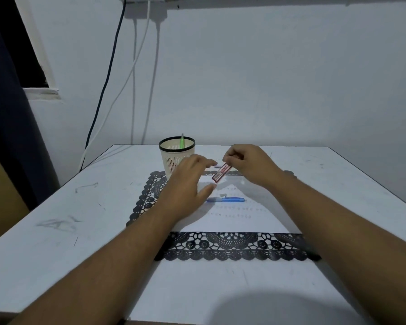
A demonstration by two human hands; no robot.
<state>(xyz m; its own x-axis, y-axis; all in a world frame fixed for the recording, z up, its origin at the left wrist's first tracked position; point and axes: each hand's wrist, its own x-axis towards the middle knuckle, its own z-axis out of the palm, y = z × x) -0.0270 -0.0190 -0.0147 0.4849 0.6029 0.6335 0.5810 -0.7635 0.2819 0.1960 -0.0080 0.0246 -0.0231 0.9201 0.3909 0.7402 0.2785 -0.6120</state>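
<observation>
Red case [221, 174]: one, held tilted above the sheet of paper [244, 221], well up from it.
Right hand [246, 164]: one, its fingertips pinched round the case's upper end.
Left hand [185, 186]: one, released, fingers stretched out just beside the case, nothing held.
Blue pen [225, 199]: one, laid flat on the paper, nearer than the case.
Green pen [182, 140]: one, stood in the single mesh cup [176, 156].
Lace mat [232, 247]: one, spread under the paper on the table [80, 219].

- Left hand [188, 184] reaches forward, palm down, fingers straight, thumb spread.
- Right hand [246, 164] hovers beside it, fingertips pinched.
- Both forearms [117, 254] bare, outstretched.
</observation>
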